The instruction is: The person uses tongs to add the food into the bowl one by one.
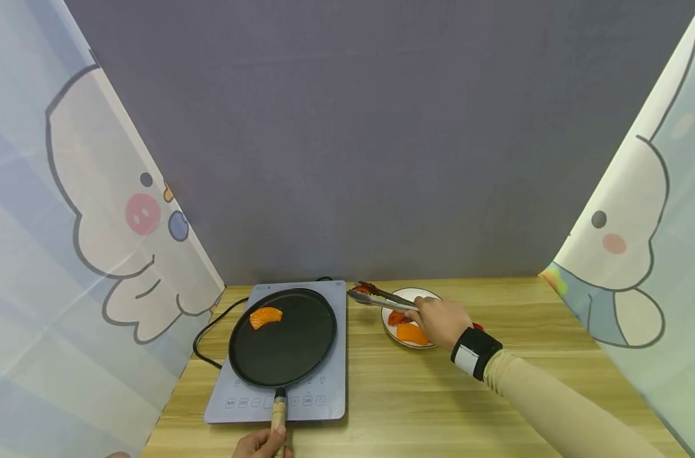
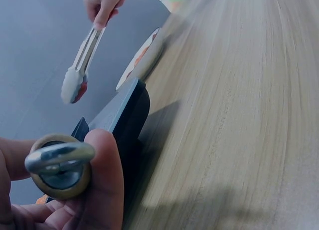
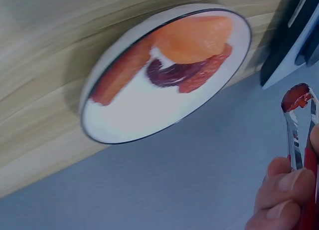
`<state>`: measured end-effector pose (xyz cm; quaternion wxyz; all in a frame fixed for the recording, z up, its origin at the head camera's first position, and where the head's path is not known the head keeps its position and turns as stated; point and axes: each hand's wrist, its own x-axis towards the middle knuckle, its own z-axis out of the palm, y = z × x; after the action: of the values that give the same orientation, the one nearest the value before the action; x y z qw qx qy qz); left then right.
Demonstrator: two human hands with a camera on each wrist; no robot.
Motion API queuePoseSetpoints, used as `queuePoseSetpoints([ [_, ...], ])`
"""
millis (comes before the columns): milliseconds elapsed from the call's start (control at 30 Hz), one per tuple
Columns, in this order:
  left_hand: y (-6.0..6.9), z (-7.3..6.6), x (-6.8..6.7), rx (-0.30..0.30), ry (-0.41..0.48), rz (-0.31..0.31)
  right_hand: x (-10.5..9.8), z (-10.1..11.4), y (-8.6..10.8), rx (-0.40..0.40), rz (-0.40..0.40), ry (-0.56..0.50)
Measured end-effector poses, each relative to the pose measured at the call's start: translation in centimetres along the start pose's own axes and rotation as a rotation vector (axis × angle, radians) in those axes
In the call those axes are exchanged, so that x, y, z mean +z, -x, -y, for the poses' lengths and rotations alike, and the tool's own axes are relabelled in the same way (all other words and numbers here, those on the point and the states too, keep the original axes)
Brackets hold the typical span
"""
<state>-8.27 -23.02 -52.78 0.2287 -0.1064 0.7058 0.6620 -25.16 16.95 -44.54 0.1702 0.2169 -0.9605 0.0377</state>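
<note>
My left hand (image 1: 260, 444) grips the wooden handle (image 1: 278, 413) of a flat black frying pan (image 1: 290, 350); the handle's metal ring (image 2: 60, 157) shows close up in the left wrist view. One orange, salmon-like piece (image 1: 265, 317) lies in the pan's upper left. With my right hand (image 1: 446, 323) I hold metal tongs (image 1: 384, 301), red at the grip. Between the tong tips is a dark red piece (image 3: 296, 97), raised between pan and plate. Below the right hand sits a white, dark-rimmed plate (image 3: 132, 125) bearing an orange piece (image 3: 194, 38), red pieces and a dark purple curled one.
Under the pan is a grey induction cooker (image 1: 330, 410) with touch controls along its front. Its black cord (image 1: 201, 338) loops over the wooden table (image 1: 393, 407) at the left. A grey backdrop (image 1: 347, 159) and cartoon-printed side sheets (image 1: 124, 210) enclose the table.
</note>
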Motion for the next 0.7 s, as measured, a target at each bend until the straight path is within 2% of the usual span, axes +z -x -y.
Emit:
queuePoseSetpoints([
  [133,-0.1,0.1,0.0,0.004,-0.002,-0.008,0.2,0.9,-0.4,-0.024,-0.018,0.009],
  [433,0.0,0.1,0.2,0.015,0.022,-0.008,0.5,2.2,-1.4,0.001,-0.022,-0.024],
  [700,0.1,0.1,0.1,0.024,0.034,-0.005,0.6,3.9,-2.2,-0.013,-0.029,-0.041],
])
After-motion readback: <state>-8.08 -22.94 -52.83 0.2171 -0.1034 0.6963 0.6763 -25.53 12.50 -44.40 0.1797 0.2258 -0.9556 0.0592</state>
